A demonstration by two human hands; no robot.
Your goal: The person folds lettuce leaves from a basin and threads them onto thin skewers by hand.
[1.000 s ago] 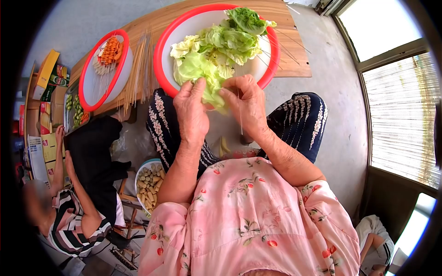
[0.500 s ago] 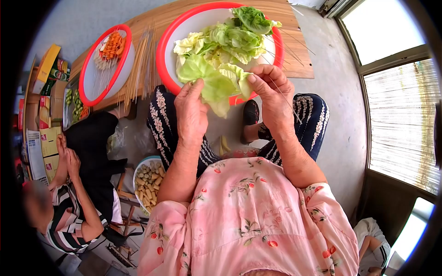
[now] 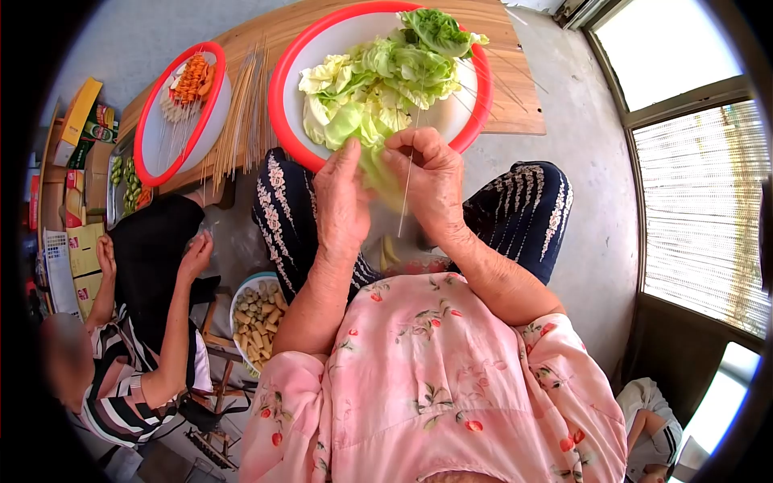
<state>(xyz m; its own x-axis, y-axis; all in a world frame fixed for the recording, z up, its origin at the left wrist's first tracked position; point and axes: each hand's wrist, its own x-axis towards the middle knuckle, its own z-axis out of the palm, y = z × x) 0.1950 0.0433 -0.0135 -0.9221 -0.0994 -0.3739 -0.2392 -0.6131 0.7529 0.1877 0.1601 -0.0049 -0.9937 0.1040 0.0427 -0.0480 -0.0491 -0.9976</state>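
At red-rimmed basin (image 3: 279, 121), lettuce leaf (image 3: 375, 165) in both hands (image 3: 340, 197), carton labels (image 3: 77, 240) illegible

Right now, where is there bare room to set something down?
Floor between the patterned trousers and woven blind is open; so is some tabletop beyond the skewers, between the small bowl and the large bowl. Lettuce crowds the latter.

No readable lettering, print on yellow cartons (image 3: 84, 248) too small, markings on a white panel (image 3: 59, 278) blurred.

two red-rimmed basins (image 3: 279, 97) (image 3: 219, 76), wearer's two hands (image 3: 342, 197) (image 3: 433, 181), one tub (image 3: 259, 279), two other people (image 3: 121, 402) (image 3: 651, 400)
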